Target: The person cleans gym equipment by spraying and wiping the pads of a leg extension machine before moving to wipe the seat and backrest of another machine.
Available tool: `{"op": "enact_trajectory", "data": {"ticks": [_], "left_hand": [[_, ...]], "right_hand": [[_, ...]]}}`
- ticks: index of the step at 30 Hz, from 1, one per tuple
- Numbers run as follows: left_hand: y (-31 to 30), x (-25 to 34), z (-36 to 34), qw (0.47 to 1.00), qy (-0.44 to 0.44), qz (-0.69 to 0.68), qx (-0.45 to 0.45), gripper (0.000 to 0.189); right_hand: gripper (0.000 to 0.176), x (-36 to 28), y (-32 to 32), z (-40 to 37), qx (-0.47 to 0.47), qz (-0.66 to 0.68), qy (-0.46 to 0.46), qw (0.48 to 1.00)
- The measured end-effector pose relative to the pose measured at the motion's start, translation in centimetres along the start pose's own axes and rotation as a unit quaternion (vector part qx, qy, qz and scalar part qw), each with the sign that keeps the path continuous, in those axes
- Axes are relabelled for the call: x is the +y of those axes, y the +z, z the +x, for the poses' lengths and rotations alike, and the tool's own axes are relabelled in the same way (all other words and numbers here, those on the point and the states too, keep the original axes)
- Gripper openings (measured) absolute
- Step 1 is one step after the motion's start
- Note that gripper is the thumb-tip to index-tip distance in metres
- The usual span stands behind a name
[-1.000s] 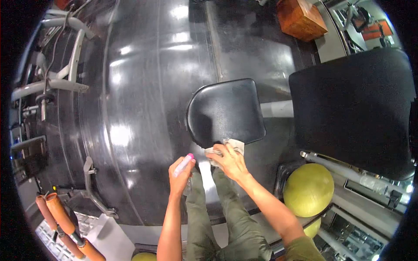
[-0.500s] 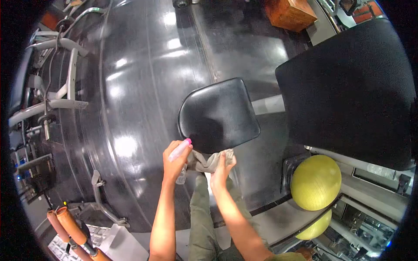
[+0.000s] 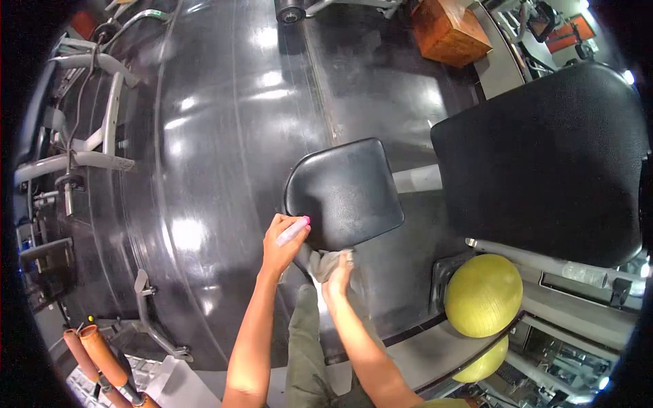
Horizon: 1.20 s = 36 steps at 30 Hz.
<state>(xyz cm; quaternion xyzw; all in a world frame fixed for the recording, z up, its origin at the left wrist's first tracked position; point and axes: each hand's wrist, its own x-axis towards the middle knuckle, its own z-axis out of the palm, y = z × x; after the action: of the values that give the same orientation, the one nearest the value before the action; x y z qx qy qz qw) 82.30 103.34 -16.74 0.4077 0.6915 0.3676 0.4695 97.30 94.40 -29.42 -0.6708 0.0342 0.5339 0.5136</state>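
Observation:
My left hand is wrapped round a pale spray bottle with a pink top, just beyond the lower left edge of the small black padded seat. In my right hand is a crumpled grey-beige cloth, near the seat's lower edge. The cloth hangs between the two hands; whether my left fingers touch it is hard to tell. A grey bar joins the small seat to a large black pad on the right.
A yellow-green ball lies at the lower right beside a mirror. Grey gym frames stand on the left. At the top right is a wooden box. Orange-brown padded handles are at the lower left, over dark flooring.
The view has shifted, so the seat appears slightly lower. My right hand and the cloth have moved left and down, closer to my left hand, which still holds the bottle.

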Motion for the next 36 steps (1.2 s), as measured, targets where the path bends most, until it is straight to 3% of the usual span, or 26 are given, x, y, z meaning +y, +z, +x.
{"op": "enact_trajectory", "data": {"ticks": [3, 4, 6, 7, 8, 9, 11, 14, 17, 20, 26, 28, 30, 31, 34, 36], "left_hand": [[-0.3, -0.2, 0.1, 1.000, 0.008, 0.021, -0.007, 0.024], [-0.3, 0.2, 0.2, 1.000, -0.004, 0.018, -0.006, 0.023], [-0.4, 0.7, 0.1, 0.999, -0.030, 0.014, -0.005, 0.022], [-0.3, 0.4, 0.1, 0.999, -0.037, 0.000, -0.007, 0.022], [-0.4, 0.6, 0.2, 0.999, -0.032, 0.010, -0.006, 0.022], [-0.5, 1.0, 0.1, 0.999, -0.027, 0.020, -0.007, 0.022], [-0.5, 0.9, 0.3, 0.999, -0.028, 0.015, -0.005, 0.022], [-0.1, 0.2, 0.3, 0.999, -0.039, -0.010, -0.001, 0.022], [-0.3, 0.6, 0.4, 0.999, -0.038, 0.000, 0.002, 0.022], [-0.6, 1.1, 0.4, 0.999, -0.047, 0.010, 0.000, 0.022], [-0.5, 1.3, 0.4, 0.997, -0.072, -0.001, -0.007, 0.022], [-0.5, 2.0, 0.2, 0.997, -0.082, -0.005, -0.003, 0.022], [-0.5, 2.1, -0.1, 0.997, -0.073, 0.005, 0.004, 0.022], [-0.4, 2.3, 0.0, 0.998, -0.067, 0.009, 0.007, 0.022], [0.1, 4.0, -0.2, 0.993, -0.107, -0.007, -0.040, 0.023], [0.9, 5.0, 0.2, 0.989, -0.123, 0.004, -0.080, 0.022]], "right_hand": [[0.041, -3.3, 2.8, -5.6, -0.033, -0.037, 0.070, 0.996], [0.039, -2.8, 1.8, -4.8, -0.070, -0.081, 0.023, 0.994], [0.034, -2.3, 0.1, -2.5, -0.038, -0.100, -0.075, 0.991], [0.028, -6.1, 2.7, -5.4, 0.061, -0.142, -0.140, 0.978], [0.031, -9.6, 4.3, -7.6, 0.031, -0.044, -0.097, 0.994], [0.032, -9.7, 3.4, -6.3, 0.024, -0.096, -0.168, 0.981], [0.032, -9.8, 3.1, -5.2, 0.013, -0.237, -0.298, 0.925], [0.029, -10.8, 3.8, -5.9, -0.014, -0.442, -0.448, 0.777], [0.029, -11.5, 3.3, -7.2, -0.149, -0.536, -0.454, 0.696], [0.026, -14.3, 3.3, -6.2, -0.143, -0.565, -0.414, 0.700], [0.027, -14.6, 6.5, -5.4, -0.045, -0.514, -0.452, 0.728], [0.028, -13.7, 6.6, -6.0, -0.109, -0.510, -0.448, 0.726], [0.029, -13.7, 6.5, -6.8, -0.214, -0.561, -0.435, 0.671], [0.030, -14.4, 6.5, -7.0, -0.245, -0.544, -0.411, 0.689], [0.029, -16.7, 5.9, -4.0, -0.148, -0.560, -0.438, 0.687], [0.021, -19.4, 6.6, -3.2, -0.042, -0.520, -0.431, 0.736]]}}
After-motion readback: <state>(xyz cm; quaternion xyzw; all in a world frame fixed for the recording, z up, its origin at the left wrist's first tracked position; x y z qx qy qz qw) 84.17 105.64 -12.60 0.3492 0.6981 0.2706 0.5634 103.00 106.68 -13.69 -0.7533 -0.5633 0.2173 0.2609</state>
